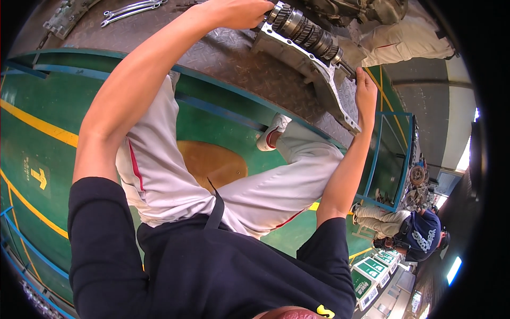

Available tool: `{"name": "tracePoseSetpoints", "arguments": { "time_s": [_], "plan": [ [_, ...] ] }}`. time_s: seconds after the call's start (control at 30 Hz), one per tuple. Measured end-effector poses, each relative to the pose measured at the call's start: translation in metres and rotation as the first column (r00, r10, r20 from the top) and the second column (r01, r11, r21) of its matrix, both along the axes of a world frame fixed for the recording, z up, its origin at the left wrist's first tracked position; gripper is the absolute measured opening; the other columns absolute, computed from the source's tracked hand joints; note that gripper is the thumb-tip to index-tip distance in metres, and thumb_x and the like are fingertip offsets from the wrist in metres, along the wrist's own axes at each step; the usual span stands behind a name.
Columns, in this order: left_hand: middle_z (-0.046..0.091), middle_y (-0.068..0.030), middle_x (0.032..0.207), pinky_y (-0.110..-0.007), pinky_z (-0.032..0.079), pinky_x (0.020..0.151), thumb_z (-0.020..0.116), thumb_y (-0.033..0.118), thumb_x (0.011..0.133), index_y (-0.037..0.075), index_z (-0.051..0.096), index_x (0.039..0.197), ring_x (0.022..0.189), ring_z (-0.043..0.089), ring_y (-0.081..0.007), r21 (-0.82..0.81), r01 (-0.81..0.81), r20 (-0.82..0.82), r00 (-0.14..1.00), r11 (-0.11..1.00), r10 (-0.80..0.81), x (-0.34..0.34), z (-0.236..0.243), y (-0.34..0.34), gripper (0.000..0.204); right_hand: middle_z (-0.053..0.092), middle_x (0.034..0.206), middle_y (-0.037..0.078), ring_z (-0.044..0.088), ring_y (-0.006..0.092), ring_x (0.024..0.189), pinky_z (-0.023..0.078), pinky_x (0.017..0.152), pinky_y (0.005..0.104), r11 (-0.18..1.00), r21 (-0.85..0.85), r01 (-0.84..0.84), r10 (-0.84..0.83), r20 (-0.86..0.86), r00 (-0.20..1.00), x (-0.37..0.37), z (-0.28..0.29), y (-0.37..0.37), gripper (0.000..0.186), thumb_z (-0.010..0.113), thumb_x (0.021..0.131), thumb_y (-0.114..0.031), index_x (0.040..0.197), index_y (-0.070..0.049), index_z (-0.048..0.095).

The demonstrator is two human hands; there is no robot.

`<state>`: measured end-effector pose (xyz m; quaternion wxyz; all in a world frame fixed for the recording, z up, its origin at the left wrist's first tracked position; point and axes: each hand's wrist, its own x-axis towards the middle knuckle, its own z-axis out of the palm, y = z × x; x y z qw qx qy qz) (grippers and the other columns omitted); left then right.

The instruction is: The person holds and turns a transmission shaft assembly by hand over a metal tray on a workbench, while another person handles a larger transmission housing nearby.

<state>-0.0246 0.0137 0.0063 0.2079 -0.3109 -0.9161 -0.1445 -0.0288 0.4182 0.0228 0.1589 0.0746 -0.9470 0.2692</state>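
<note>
A metal gear shaft (pixel 304 33) with several toothed gears along it lies lengthwise over a grey half gearbox housing (pixel 320 72) with a pale flange rim. At the shaft's left end, my left hand (pixel 247 14) is closed on it, its fingertips partly out of sight at the top edge. My right hand (pixel 366 94) grips the thin right end of the shaft, with the fingers mostly hidden behind the thumb side. How far the shaft sits in the housing cannot be told from here.
The housing rests on a textured metal workbench (pixel 234 64) with a blue frame edge. Wrenches (pixel 133 11) and another metal casting (pixel 65 18) lie at the far left. Across the bench stands a person in light trousers (pixel 404 42). Another person (pixel 419 231) works at the right.
</note>
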Motion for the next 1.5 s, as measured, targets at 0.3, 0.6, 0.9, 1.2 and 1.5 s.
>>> {"name": "tracePoseSetpoints", "arguments": {
  "time_s": [0.3,0.6,0.9,1.2,1.5],
  "plan": [
    [0.064,-0.0161,0.109,-0.045,0.044,0.094,0.066,0.013,0.075,-0.002,0.059,0.113,0.108,0.059,-0.0324,-0.036,0.030,-0.239,0.970,0.999,-0.037,0.017,-0.024,-0.001,0.042,0.064,0.097,0.011,0.064,0.0232,0.088,0.049,0.079,0.0320,0.976,0.079,-0.204,0.218,-0.274,0.937,0.030,0.004,-0.018,0.021,0.073,0.087,-0.012,0.102,-0.001,0.066],
    [0.066,-0.0155,0.098,-0.044,0.051,0.082,0.064,0.014,0.082,0.003,0.062,0.096,0.096,0.065,-0.0335,0.081,0.052,-0.045,0.998,0.995,-0.048,-0.014,-0.030,-0.003,0.018,0.065,0.101,0.015,0.065,0.0279,0.090,0.050,0.081,0.0348,0.956,0.221,-0.191,0.254,-0.309,0.916,0.029,-0.002,-0.018,0.023,0.066,0.090,-0.007,0.112,-0.001,0.063],
    [0.068,-0.0166,0.094,-0.044,0.053,0.080,0.068,0.010,0.073,0.003,0.064,0.091,0.094,0.066,-0.0352,0.086,0.128,-0.111,0.987,0.988,-0.118,-0.015,-0.004,-0.007,0.019,0.068,0.099,0.014,0.063,0.0190,0.092,0.049,0.082,0.0304,0.983,0.031,-0.183,0.186,-0.170,0.968,0.018,-0.012,0.002,0.024,0.061,0.097,-0.012,0.114,0.004,0.062],
    [0.069,-0.0176,0.094,-0.045,0.053,0.080,0.068,0.014,0.079,0.003,0.066,0.094,0.093,0.067,-0.0358,0.010,0.110,0.042,0.993,0.994,-0.110,-0.004,0.016,-0.016,0.018,0.063,0.094,0.003,0.054,0.0108,0.088,0.043,0.082,0.0245,0.970,-0.173,-0.172,0.186,0.068,0.980,0.007,-0.006,0.009,0.030,0.058,0.101,-0.022,0.113,0.004,0.063],
    [0.070,-0.0180,0.093,-0.046,0.053,0.077,0.066,0.021,0.087,0.002,0.066,0.093,0.091,0.067,-0.0355,-0.044,0.093,0.138,0.987,0.995,-0.086,-0.005,0.020,-0.013,0.020,0.062,0.091,0.002,0.052,0.0106,0.085,0.042,0.080,0.0249,0.972,-0.187,-0.143,0.162,0.089,0.983,0.008,-0.004,0.003,0.034,0.057,0.101,-0.027,0.110,0.005,0.064]
  ]
}}
